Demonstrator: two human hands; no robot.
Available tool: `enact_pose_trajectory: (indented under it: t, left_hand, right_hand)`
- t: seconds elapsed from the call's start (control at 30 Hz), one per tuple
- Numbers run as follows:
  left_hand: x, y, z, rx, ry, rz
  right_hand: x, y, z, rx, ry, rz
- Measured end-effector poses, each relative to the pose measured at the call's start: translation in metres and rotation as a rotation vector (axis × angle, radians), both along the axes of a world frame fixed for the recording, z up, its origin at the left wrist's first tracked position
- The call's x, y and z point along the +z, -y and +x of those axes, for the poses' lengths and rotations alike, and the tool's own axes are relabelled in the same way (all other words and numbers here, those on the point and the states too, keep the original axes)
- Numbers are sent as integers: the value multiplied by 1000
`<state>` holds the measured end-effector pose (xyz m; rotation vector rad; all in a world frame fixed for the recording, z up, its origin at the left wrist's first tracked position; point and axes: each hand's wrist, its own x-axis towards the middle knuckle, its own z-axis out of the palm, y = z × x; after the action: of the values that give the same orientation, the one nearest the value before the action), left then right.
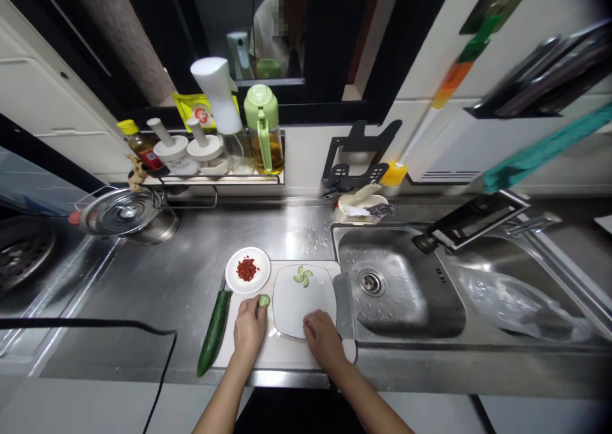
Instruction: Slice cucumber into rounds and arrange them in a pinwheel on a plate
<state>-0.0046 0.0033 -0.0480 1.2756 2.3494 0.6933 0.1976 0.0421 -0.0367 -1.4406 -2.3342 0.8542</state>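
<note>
My left hand [249, 327] is left of the square white plate, its fingers closed around a round cucumber slice [264, 301] at the fingertips. Over the plate's lower right part hovers or rests my right hand [324, 337]; its fingers are bent together, and whatever they may hold is hidden. Thin cucumber pieces [303, 275] form a curved fan near the top of the square plate [299, 306]. That plate sits on a pale cutting board [291, 357]. A round white plate [233, 279] with chopped red bits [247, 269] stands behind my left hand. Leftward lies a whole cucumber [213, 335].
A steel sink [392, 287] with a faucet [433, 236] is on the right, a plastic bag [516, 303] beyond it. At the back left are a lidded pot [143, 220], seasoning jars [179, 157] and a green oil bottle [262, 141]. A black cable [119, 323] crosses the left counter.
</note>
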Motion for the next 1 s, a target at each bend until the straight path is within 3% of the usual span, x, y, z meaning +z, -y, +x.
enact_pose_trajectory:
  t: [0.47,0.77,1.0]
  left_hand:
    - [4,-4,0,65,91,30]
    - [13,-7,3,132,515,49]
    - [16,-18,27,31,870,43]
  right_hand:
    - [1,1,0,-10,-25,-32]
    - [9,-7,-2,-30,-77,-79]
    - [12,-16,-7,-140,-241,-221]
